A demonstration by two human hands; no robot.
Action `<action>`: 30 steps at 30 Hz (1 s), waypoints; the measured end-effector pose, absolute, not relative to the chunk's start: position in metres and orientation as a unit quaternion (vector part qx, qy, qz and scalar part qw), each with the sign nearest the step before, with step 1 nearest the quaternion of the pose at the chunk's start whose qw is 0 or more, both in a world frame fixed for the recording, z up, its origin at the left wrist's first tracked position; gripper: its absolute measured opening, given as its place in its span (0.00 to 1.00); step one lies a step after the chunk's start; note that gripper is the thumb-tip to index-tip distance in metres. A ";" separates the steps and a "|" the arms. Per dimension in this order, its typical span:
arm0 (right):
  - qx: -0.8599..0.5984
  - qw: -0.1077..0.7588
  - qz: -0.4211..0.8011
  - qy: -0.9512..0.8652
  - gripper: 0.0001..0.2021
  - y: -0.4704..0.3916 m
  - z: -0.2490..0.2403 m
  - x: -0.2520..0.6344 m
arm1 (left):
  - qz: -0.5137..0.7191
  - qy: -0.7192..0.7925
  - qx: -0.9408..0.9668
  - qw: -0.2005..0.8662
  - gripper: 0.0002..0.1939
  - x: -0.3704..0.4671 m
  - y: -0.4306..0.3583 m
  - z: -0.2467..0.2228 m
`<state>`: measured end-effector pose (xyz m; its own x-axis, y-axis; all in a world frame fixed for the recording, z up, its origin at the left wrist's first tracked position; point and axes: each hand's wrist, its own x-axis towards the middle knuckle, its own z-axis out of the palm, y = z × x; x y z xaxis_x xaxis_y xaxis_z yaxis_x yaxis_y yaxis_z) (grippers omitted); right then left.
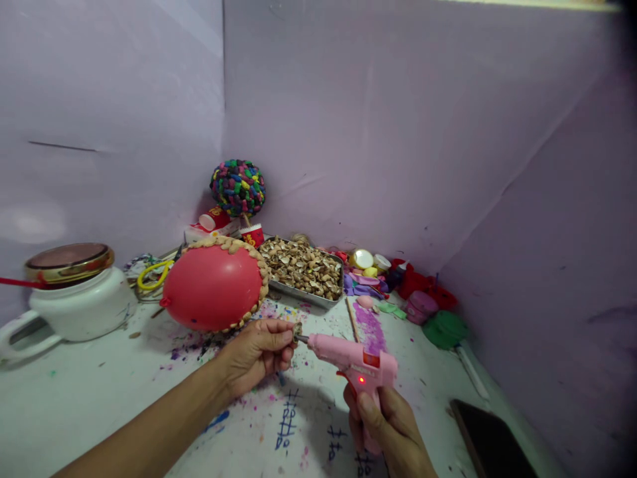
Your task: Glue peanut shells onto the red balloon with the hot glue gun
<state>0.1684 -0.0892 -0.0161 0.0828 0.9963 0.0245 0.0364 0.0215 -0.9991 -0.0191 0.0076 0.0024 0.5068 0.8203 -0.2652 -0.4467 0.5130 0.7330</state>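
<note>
My right hand (pixel 385 425) is wrapped round the handle of a pink glue gun (pixel 343 355), whose small red light is lit. The gun's nozzle points left and meets a small brown nutshell piece (pixel 297 331). Thumb and fingers of my left hand (pixel 263 352) pinch that shell. Just beyond my left hand lies a red balloon (pixel 213 285), its knot to the left. Tan shells cover its top edge and right side. Behind the balloon a metal tray (pixel 308 297) holds a heap of shell pieces (pixel 303 265).
A white mug (pixel 79 302) with a gold-rimmed lid stands left. A multicoloured ball on a stem (pixel 239 187) stands at the back. Paint pots, including a green one (pixel 444 328), and deflated balloons (pixel 363 285) line the right side. A dark phone (pixel 490 438) lies front right on the paint-stained table.
</note>
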 end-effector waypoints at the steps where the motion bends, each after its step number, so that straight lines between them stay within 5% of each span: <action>1: -0.525 0.514 0.461 -0.498 0.20 -0.089 -0.016 0.169 | 0.388 0.311 0.307 0.812 0.12 -0.020 0.008 0.002; 30: -0.526 0.488 0.468 -0.515 0.22 -0.089 -0.005 0.173 | 0.410 0.355 0.399 0.740 0.17 -0.021 0.011 0.003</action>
